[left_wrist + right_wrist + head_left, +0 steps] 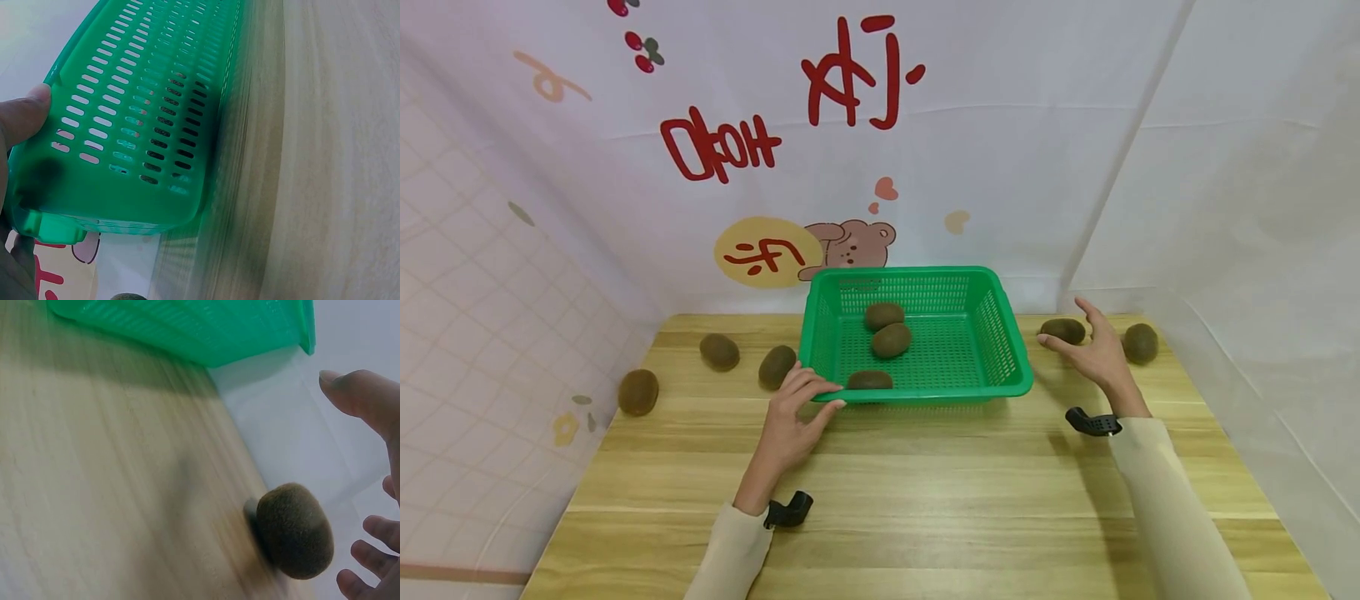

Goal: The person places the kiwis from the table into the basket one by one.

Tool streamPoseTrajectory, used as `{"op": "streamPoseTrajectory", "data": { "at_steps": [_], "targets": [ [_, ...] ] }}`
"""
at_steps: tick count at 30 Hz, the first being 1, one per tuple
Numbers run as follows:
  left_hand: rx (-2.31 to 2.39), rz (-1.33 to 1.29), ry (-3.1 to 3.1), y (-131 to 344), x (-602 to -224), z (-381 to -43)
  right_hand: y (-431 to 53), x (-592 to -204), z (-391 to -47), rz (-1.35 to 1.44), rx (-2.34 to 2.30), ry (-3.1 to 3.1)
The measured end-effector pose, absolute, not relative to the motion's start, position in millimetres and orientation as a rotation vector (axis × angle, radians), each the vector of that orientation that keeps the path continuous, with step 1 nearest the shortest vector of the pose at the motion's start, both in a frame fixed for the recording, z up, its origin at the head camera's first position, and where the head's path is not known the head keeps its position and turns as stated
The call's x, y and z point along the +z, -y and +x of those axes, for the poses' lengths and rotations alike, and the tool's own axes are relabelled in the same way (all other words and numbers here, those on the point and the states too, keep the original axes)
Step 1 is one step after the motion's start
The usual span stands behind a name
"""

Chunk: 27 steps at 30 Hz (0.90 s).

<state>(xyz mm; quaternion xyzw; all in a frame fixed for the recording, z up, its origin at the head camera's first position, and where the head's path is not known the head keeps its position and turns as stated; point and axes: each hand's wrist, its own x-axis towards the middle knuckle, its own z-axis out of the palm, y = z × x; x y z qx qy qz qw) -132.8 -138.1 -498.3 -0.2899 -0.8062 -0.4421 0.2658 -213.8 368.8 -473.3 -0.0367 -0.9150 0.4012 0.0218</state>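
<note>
A green plastic basket with slotted walls holds three brown kiwis, among them one kiwi near its middle. My left hand grips the basket's front left corner, thumb against the near side of the rim in the left wrist view. To the right of the basket, my right hand hovers with fingers and thumb spread around a kiwi on the table. The right wrist view shows a gap between this hand and the kiwi.
Another kiwi lies at the right end of the wooden table. Left of the basket are three more: one kiwi beside its wall, a second kiwi and a third kiwi. White cloth bounds the back and sides.
</note>
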Motion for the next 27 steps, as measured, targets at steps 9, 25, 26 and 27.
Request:
{"op": "streamPoseTrajectory", "data": {
  "at_steps": [9, 25, 26, 27],
  "targets": [
    [-1.213, -0.767, 2.202, 139, -499, -131, -376, -482, -223, -0.175, 1.222, 2.891],
    [-1.208, -0.758, 2.225, 139, -496, -130, -384, -501, -234, -0.24, 1.267, 2.914],
    [-1.207, -0.76, 2.223, 139, -496, -131, -384, -502, -235, -0.24, 1.266, 2.912],
    [-1.208, -0.762, 2.221, 139, -496, -131, -384, -504, -235, -0.239, 1.264, 2.908]
  ]
}}
